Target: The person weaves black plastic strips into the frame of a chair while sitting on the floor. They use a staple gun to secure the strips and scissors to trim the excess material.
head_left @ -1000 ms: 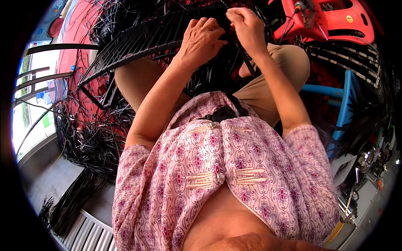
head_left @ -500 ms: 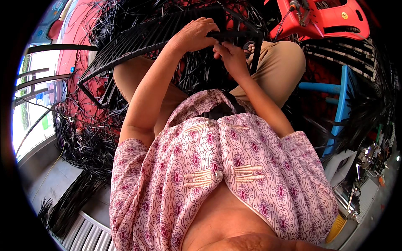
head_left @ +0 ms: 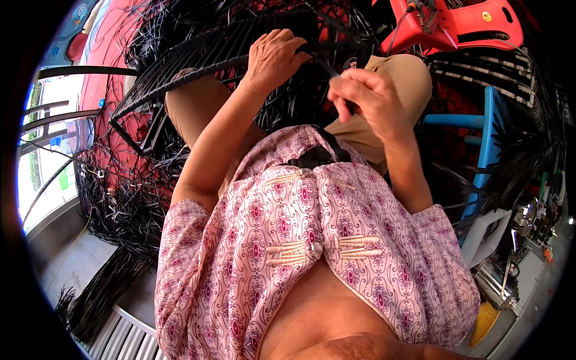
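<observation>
A black frame (head_left: 180, 83), its side rail wrapped in black strip and its inside strung with many dark strands, lies across my knees. My left hand (head_left: 273, 61) is closed over the rail near its middle, thumb toward the right. From beside that thumb a flat black strip (head_left: 324, 65) runs to my right hand (head_left: 373, 99). The fingers of my right hand are bent and pinched on the strip, close to my right knee and off the rail. Where the strip passes under the left fingers is hidden.
Tangled black strips (head_left: 120, 204) cover much of the floor around me. A red plastic stool (head_left: 480, 27) with a tool on it stands at the far right, a blue plastic stool (head_left: 489, 150) nearer. A bundle of strips (head_left: 99, 288) lies at the lower left beside a white slatted surface (head_left: 129, 336).
My right hand has come away from the left, moving right and toward me, drawing the strip out. My left hand has stayed on the rail.
</observation>
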The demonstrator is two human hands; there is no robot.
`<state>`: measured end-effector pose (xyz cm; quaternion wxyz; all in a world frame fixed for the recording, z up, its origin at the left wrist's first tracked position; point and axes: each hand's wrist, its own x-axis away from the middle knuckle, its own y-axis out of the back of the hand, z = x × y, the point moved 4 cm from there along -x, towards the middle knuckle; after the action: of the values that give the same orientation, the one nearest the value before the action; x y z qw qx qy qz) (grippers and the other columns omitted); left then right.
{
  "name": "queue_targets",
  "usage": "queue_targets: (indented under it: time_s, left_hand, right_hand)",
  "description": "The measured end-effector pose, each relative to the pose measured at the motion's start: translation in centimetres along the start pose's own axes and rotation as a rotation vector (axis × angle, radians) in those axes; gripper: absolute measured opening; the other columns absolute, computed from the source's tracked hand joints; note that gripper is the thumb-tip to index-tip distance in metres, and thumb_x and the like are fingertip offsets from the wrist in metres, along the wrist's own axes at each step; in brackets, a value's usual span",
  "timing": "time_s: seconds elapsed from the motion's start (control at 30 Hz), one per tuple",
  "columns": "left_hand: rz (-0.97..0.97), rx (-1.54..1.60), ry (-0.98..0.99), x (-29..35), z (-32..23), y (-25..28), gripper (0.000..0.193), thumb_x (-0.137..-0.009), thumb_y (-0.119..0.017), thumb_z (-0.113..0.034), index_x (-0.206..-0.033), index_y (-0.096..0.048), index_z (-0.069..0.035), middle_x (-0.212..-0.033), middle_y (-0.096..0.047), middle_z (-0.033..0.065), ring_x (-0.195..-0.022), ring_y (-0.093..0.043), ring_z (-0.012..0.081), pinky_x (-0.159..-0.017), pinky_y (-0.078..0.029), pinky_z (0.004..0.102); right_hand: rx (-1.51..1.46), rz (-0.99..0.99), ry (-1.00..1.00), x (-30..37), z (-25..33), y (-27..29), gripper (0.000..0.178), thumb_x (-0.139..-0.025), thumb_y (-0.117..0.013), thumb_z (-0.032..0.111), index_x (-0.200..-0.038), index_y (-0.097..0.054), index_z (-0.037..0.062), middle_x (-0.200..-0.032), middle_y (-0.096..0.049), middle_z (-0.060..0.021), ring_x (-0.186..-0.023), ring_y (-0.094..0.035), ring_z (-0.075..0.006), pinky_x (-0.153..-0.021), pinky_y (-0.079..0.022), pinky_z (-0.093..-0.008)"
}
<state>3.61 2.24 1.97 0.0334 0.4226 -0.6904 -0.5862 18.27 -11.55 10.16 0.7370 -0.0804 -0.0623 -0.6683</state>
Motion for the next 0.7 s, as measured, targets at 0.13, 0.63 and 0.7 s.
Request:
queue_targets:
  time_s: [0.13,0.63,0.7]
  left_hand:
    - [0.06,0.034,0.116,0.6,0.1,0.5,0.03,-0.081,-0.073,-0.036,-0.101,-0.075,-0.014,-0.092,-0.065,0.0004,-0.097,-0.064,0.0222,-0.08,-0.05,0.0362]
    - [0.229,0.353,0.316,-1.2,2.3,-1.0,0.035,-0.07,-0.084,-0.026,-0.096,-0.074,-0.004,-0.091,-0.073,0.0094,-0.085,-0.07,0.0217,-0.076,-0.052,0.0321]
    - [0.318,0.346,0.429,-1.4,1.4,-1.0,0.043,-0.068,-0.083,-0.028,-0.097,-0.074,0.002,-0.087,-0.073,0.014,-0.081,-0.07,0.0231,-0.074,-0.052,0.0338]
  right_hand:
    - [0.287,0.11,0.19,6.7,7.9,3.7,0.014,-0.092,-0.069,0.013,-0.088,-0.069,-0.0001,-0.068,-0.066,-0.0017,-0.059,-0.059,-0.0037,-0.055,-0.042,-0.0166]
    - [1.412,-1.496,-0.046,31.7,-0.7,23.2,0.011,-0.085,-0.066,0.013,-0.095,-0.071,0.0129,-0.089,-0.071,-0.012,-0.085,-0.069,-0.0353,-0.075,-0.054,-0.0419]
    - [1.31,-1.02,-0.709,30.1,-6.0,20.0,0.017,-0.076,-0.073,0.022,-0.089,-0.074,0.0128,-0.094,-0.072,-0.0105,-0.092,-0.068,-0.0329,-0.079,-0.053,-0.0462]
